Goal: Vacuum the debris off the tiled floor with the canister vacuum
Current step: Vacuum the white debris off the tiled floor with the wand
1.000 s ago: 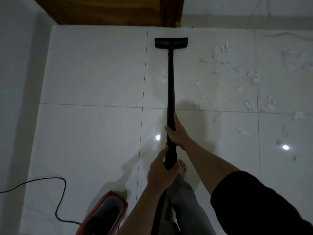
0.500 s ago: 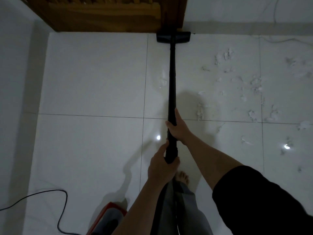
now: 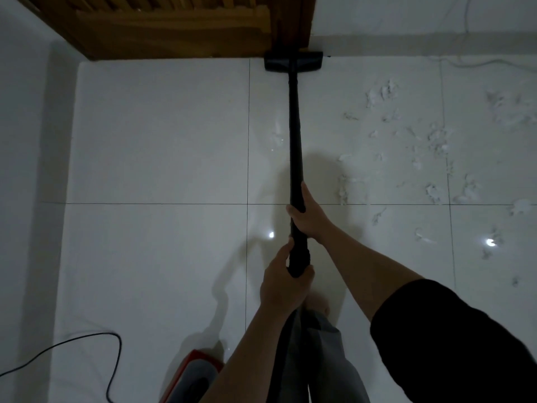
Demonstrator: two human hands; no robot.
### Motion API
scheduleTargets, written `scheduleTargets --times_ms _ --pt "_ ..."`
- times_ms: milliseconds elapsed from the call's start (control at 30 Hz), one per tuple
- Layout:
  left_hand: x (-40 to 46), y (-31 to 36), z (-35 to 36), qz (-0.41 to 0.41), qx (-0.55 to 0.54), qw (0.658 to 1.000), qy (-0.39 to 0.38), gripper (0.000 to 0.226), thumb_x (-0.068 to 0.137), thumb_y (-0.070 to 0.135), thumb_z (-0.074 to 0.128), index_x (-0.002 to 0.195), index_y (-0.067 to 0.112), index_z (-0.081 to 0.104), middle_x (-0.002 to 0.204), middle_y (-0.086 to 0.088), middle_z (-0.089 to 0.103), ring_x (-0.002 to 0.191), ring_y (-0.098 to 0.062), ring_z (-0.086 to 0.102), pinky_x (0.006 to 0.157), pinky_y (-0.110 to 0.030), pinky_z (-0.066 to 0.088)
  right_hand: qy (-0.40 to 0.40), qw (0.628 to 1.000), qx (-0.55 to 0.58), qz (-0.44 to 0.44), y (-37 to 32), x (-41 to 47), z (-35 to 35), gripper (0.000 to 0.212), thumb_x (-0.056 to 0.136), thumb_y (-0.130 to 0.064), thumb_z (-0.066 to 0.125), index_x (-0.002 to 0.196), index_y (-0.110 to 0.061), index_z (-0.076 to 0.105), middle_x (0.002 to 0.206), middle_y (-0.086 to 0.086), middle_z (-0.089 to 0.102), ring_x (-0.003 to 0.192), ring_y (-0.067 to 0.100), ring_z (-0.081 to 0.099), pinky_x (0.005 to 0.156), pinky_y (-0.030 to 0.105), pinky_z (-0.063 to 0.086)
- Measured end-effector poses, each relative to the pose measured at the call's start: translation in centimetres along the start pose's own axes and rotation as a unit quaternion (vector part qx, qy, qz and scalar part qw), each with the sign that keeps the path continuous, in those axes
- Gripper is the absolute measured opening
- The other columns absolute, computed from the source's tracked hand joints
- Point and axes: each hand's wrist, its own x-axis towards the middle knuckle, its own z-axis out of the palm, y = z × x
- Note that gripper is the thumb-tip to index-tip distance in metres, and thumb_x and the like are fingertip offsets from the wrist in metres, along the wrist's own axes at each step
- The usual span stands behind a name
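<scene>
White tiles (image 3: pixel 157 135) run to a wooden door. Nearest, the left hand (image 3: pixel 283 283) grips the wand (image 3: pixel 295 135) end; the right hand (image 3: pixel 308 216) grips higher. The wand points straight ahead, the debris (image 3: pixel 433 141) lying right of it.

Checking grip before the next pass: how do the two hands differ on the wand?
The right hand grips the wand farther along, toward the floor head; the left hand holds its near end. The right arm wears a black sleeve; the left forearm is bare. Both wrap the wand.
</scene>
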Motion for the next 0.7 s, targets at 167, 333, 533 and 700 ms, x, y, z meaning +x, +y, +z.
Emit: scheduleTargets --times_ms 167,333,533,700 --pt "-0.5 0.5 -0.3 0.01 -0.027 1.0 -0.003 0.059 0.082 0.031 0.064 0.137 0.04 0.043 0.099 -0.001 0.072 0.069 -0.013 0.067 0.072 -0.04 0.06 0.001 1.0 -0.018 -0.013 -0.9 -0.6 -0.4 0.081 0.097 -0.028 0.051 0.155 -0.024 -0.004 0.152 0.015 0.034 0.131 0.034 0.045 0.109 0.05 0.04" --pt "-1.9 0.0 0.1 0.009 -0.026 1.0 -0.006 0.065 0.074 0.04 0.062 0.136 0.039 0.042 0.101 -0.003 0.071 0.071 -0.015 0.068 0.074 -0.044 0.06 0.001 1.0 -0.02 -0.01 -0.4 -1.9 -0.1 0.08 0.097 -0.026 0.051 0.155 -0.025 -0.004 0.149 0.017 0.038 0.116 0.024 0.051 0.107 0.049 0.042" --pt "-4.4 -1.7 1.2 0.011 -0.002 1.0 0.005 0.062 0.082 0.033 0.065 0.14 0.033 0.042 0.11 -0.001 0.07 0.079 -0.015 0.069 0.073 -0.033 0.059 0.002 1.0 -0.011 -0.005 1.4 -4.4 0.8 0.079 0.098 -0.023 0.05 0.155 -0.025 -0.004 0.146 0.014 0.043 0.112 0.029 0.057 0.096 0.041 0.048" --pt "-6.6 -3.1 2.8 -0.001 0.011 1.0 0.014 0.059 0.083 0.031 0.064 0.138 0.036 0.043 0.103 -0.002 0.071 0.078 -0.02 0.069 0.071 -0.035 0.058 -0.008 1.0 -0.014 -0.013 3.5 -6.6 1.3 0.078 0.099 -0.02 0.049 0.155 -0.021 -0.005 0.144 0.01 0.044 0.104 0.022 0.055 0.087 0.031 0.044"
